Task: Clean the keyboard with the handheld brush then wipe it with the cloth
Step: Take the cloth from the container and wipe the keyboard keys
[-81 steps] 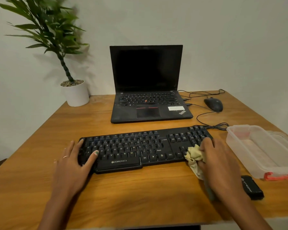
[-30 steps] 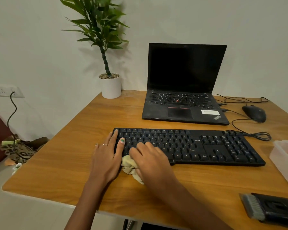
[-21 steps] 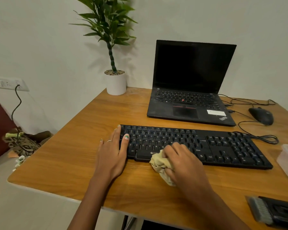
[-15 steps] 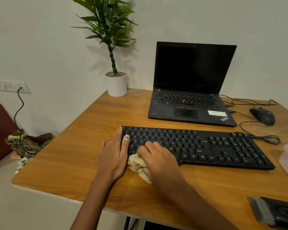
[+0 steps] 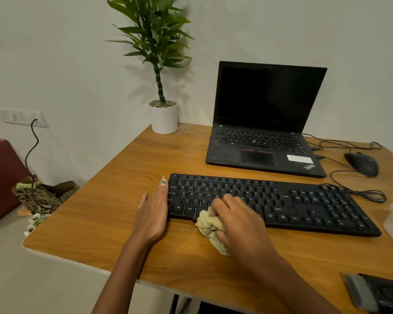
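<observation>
An open laptop [image 5: 266, 137] sits on the table [image 5: 145, 162]; potted plant [image 5: 161, 87] to its left, mouse [image 5: 362, 164] to its right.

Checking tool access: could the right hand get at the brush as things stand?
Probably yes. The brush lies uncovered on the table by the near right corner, nothing between it and the right hand; but that hand grips the cloth.

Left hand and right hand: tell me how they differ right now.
The left hand lies flat with straight fingers against the keyboard's left end, while the right hand is curled.
The left hand holds nothing; the right hand grips the bunched beige cloth.
The left hand sits beside the keys; the right hand's fingers are on them.
Both touch the keyboard.
</observation>
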Available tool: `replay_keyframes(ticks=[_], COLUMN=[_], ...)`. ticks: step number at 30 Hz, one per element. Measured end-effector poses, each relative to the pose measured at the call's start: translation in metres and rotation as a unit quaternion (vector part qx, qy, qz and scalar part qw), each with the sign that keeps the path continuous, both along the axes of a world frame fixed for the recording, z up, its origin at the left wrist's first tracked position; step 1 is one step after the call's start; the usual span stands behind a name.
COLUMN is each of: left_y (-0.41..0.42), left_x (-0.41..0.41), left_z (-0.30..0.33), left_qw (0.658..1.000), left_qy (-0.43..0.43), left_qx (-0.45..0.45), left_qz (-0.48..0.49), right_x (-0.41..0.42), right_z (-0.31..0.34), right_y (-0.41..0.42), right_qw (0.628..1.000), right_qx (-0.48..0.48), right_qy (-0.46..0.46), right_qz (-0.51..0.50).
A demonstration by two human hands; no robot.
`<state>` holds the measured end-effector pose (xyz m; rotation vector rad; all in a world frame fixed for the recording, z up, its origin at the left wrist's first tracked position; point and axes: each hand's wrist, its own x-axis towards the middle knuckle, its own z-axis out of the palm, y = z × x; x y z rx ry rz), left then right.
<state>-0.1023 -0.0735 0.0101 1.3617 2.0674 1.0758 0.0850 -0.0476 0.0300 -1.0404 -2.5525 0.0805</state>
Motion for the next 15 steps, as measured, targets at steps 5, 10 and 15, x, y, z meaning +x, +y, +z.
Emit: replay_keyframes(ticks=[5,10,15], left_y=[0.006,0.002,0.001], left_x=[-0.017,-0.019,-0.023], left_z=[-0.009,0.0,0.002], left_qw=[0.988,0.974,0.964], left_qy=[-0.153,-0.217,-0.258], left_qx=[-0.008,0.001,-0.014], left_qz=[-0.014,-0.07,-0.057], right_x=[-0.044,-0.072,-0.095], right_z=[-0.002,-0.003,-0.008], right_y=[-0.004,-0.004,-0.003], right_qw=[0.999,0.997,0.994], right_qx=[0.016,0.028,0.04], right_qy=[0.006,0.028,0.027], right_qz=[0.033,0.068,0.095])
